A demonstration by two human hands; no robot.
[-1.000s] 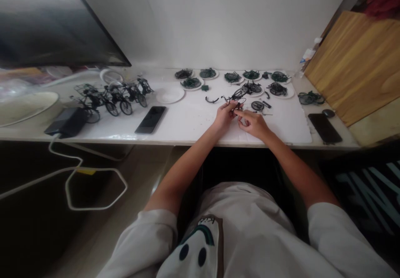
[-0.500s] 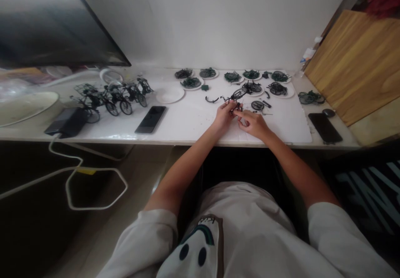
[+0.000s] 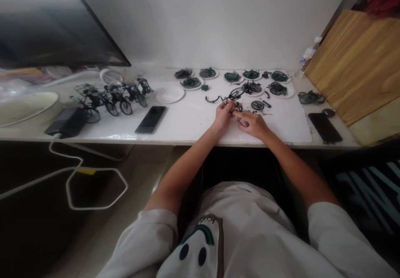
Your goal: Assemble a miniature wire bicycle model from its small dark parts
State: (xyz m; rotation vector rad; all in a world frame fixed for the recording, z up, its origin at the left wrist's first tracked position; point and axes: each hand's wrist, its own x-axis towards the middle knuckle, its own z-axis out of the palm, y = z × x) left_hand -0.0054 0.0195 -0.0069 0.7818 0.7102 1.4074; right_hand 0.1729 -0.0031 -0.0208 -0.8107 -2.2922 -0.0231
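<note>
My left hand [image 3: 224,113] is closed around a dark model bicycle [image 3: 236,93], partly built, with one spoked wheel pointing away from me. My right hand [image 3: 253,123] has its fingers bent against the near end of the same bicycle; whether they pinch a small part is too fine to see. Just left of the bicycle lies a curved black strip [image 3: 212,100]. To the right a loose spoked wheel [image 3: 258,105] rests on the white sheet [image 3: 281,121] among small dark pieces.
Paper plates with bicycle parts [image 3: 191,82] line the back. A bare paper plate [image 3: 170,94] and a phone [image 3: 151,119] lie left of my hands. Several finished model bicycles [image 3: 125,96] stand farther left, near a black adapter [image 3: 67,121]. Another phone [image 3: 325,128] lies far right.
The bicycle in my hands has shifted very slightly, its far wheel a little to the left. Both hands stay in nearly the same place.
</note>
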